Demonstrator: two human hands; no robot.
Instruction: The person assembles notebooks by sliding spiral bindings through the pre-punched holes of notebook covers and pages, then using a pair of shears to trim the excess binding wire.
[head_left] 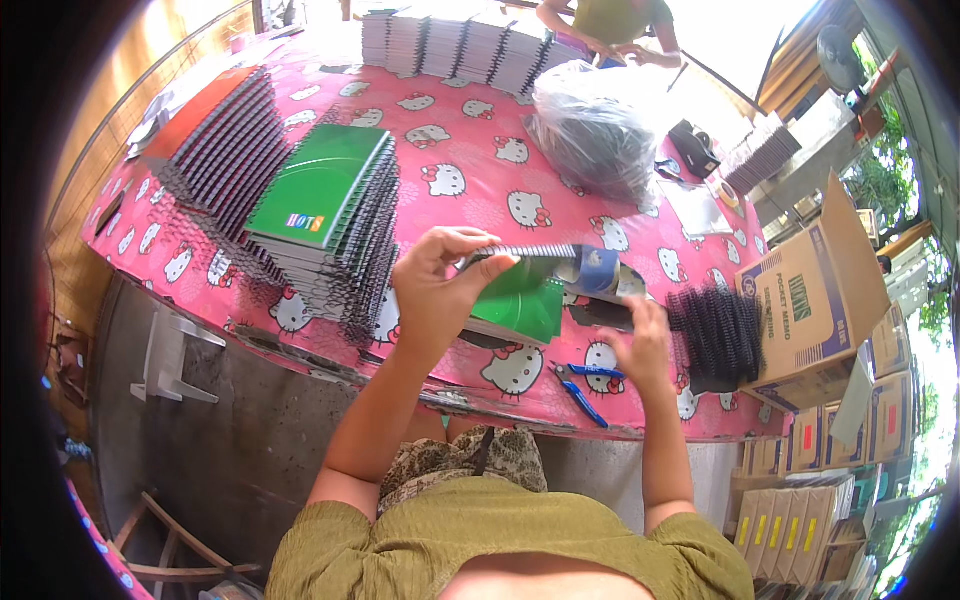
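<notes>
Left hand is up at centre frame, fingers curled and pinched on the spine edge of a notebook held over the pink table. Right hand, at four o'clock from it, rests fingers loosely bent on the pile of black coils; whether it grips one, I cannot tell. Blue pliers lie at six o'clock. A green stack sits at ten o'clock.
</notes>
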